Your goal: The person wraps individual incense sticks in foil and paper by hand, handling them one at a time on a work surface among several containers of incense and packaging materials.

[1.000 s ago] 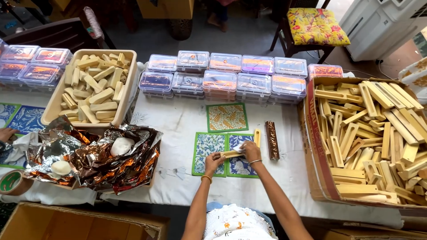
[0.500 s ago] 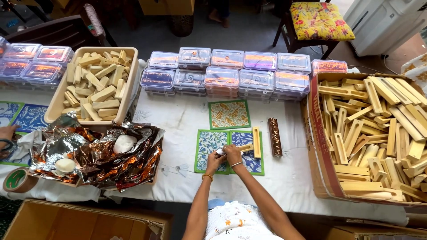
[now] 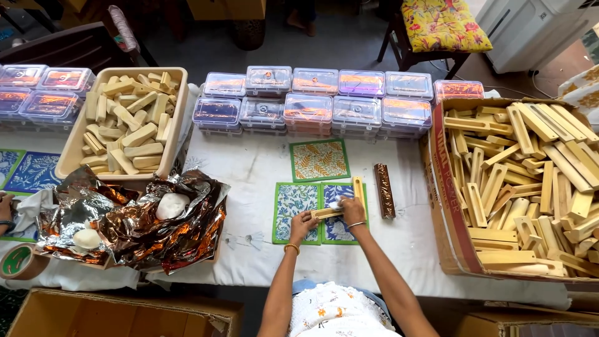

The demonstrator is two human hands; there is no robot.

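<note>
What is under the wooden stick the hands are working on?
Under the wooden stick, held by the left hand and right hand, lie two patterned cards side by side on the white tablecloth. The hands cover parts of the cards.

We see clear plastic boxes (image 3: 315, 100) in two rows at the back of the table, more of them (image 3: 43, 87) far left, a big brown cardboard box (image 3: 444, 187) with red print at right, and another brown box (image 3: 118, 315) below.
</note>
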